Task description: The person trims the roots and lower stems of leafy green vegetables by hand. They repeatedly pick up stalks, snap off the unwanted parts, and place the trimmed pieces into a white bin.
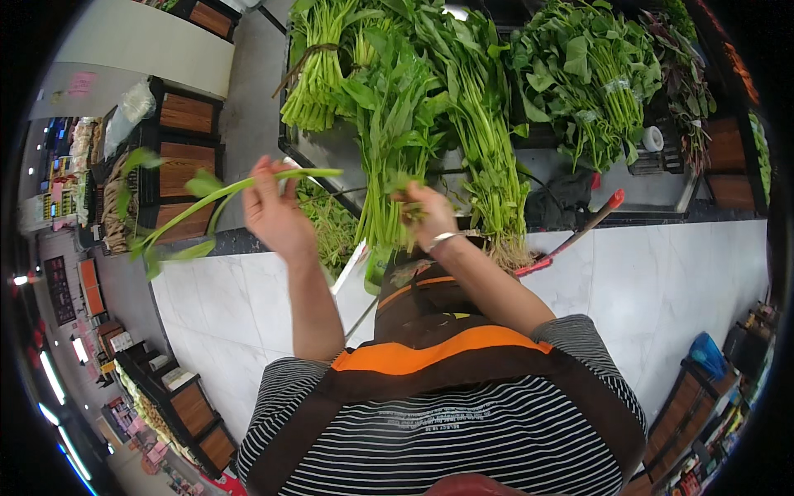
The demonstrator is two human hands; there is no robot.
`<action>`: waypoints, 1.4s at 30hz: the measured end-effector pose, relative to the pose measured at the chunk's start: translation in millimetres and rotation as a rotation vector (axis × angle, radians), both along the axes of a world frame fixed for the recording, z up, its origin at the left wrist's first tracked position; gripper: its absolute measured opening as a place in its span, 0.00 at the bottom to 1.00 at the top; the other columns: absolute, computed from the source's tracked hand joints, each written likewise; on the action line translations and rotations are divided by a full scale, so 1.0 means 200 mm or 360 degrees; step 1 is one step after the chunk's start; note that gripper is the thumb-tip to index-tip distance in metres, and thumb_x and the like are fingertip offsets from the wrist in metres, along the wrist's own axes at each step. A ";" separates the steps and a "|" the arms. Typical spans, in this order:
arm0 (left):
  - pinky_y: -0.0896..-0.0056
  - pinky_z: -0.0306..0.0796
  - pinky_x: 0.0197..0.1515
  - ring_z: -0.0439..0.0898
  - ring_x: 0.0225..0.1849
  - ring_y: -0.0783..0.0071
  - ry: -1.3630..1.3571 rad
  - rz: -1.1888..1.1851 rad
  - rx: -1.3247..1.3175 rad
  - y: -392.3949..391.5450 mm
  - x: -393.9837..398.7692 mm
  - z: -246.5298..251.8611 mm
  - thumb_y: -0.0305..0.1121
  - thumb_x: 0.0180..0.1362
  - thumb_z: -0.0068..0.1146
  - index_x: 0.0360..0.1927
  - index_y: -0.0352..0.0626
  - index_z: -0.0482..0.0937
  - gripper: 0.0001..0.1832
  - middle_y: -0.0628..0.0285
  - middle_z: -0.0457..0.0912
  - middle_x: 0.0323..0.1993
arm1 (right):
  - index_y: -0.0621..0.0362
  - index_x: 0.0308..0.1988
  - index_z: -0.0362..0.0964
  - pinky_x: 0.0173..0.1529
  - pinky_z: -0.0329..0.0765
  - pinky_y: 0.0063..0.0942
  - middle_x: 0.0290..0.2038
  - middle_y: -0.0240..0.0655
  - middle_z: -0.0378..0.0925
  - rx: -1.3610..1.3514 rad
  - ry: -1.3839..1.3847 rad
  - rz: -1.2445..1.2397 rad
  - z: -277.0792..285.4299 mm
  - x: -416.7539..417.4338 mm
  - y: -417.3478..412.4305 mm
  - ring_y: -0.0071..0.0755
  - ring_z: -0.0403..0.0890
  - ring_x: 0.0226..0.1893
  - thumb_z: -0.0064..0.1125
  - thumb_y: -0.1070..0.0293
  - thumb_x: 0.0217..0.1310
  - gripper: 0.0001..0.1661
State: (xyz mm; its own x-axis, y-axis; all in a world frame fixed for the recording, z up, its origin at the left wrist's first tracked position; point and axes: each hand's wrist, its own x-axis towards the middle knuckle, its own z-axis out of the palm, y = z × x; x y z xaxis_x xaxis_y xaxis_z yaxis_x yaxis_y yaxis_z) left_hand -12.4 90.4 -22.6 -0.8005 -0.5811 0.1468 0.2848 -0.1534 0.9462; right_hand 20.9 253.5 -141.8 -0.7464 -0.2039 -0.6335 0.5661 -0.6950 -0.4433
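Observation:
Between the thumb and fingers of my left hand (pixel 273 214) is a single long green vegetable stalk (pixel 232 187). Its blurred leaves trail away to the left. My right hand (pixel 428 214), with a bracelet at the wrist, is closed around small green bits (pixel 414 208), too blurred to name exactly. That hand is in front of a pile of leafy green stems (pixel 384 149) on the display shelf. Just right of it lies a longer bunch of stemmed greens (pixel 487 142) with pale roots at the near end.
Tied green bunches (pixel 316 87) lie at the back left of the stand, and broad-leaved greens (pixel 577 74) at the right. A roll of tape (pixel 652 139) sits near them. A red-tipped stick (pixel 583 226) juts out over the tiled floor (pixel 651 273). Below my left hand is a container of greens (pixel 329 229).

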 end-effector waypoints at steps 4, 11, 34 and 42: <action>0.75 0.77 0.41 0.78 0.37 0.74 -0.0052 0.0146 -0.0244 -0.26 0.11 0.08 0.32 0.65 0.48 0.46 0.36 0.75 0.12 0.61 0.78 0.35 | 0.57 0.56 0.68 0.49 0.70 0.27 0.49 0.37 0.76 0.0156 0.0588 0.0766 0.08 0.05 -0.50 0.31 0.74 0.44 0.43 0.49 0.66 0.28; 0.78 0.73 0.38 0.77 0.34 0.80 -0.0464 -0.0384 -0.0881 -0.36 0.10 0.08 0.28 0.61 0.52 0.42 0.36 0.78 0.09 0.62 0.79 0.36 | 0.71 0.57 0.57 0.49 0.73 0.41 0.42 0.61 0.75 0.1172 0.1797 0.2137 -0.14 0.12 -0.80 0.59 0.78 0.42 0.53 0.49 0.56 0.40; 0.54 0.71 0.26 0.79 0.23 0.51 -0.1181 -0.0585 -0.2478 0.18 0.06 -0.75 0.50 0.48 0.64 0.26 0.43 0.73 0.20 0.54 0.79 0.18 | 0.63 0.40 0.76 0.35 0.72 0.22 0.29 0.34 0.80 0.1475 0.0456 0.0292 -0.17 0.23 0.92 0.22 0.76 0.28 0.52 0.64 0.61 0.14; 0.56 0.72 0.27 0.80 0.25 0.54 -0.1221 -0.0599 -0.2428 0.21 0.06 -0.70 0.45 0.50 0.63 0.25 0.44 0.75 0.15 0.56 0.80 0.20 | 0.59 0.39 0.76 0.37 0.75 0.33 0.32 0.41 0.79 0.2317 0.0793 0.0164 -0.26 0.17 0.96 0.43 0.79 0.31 0.54 0.71 0.52 0.11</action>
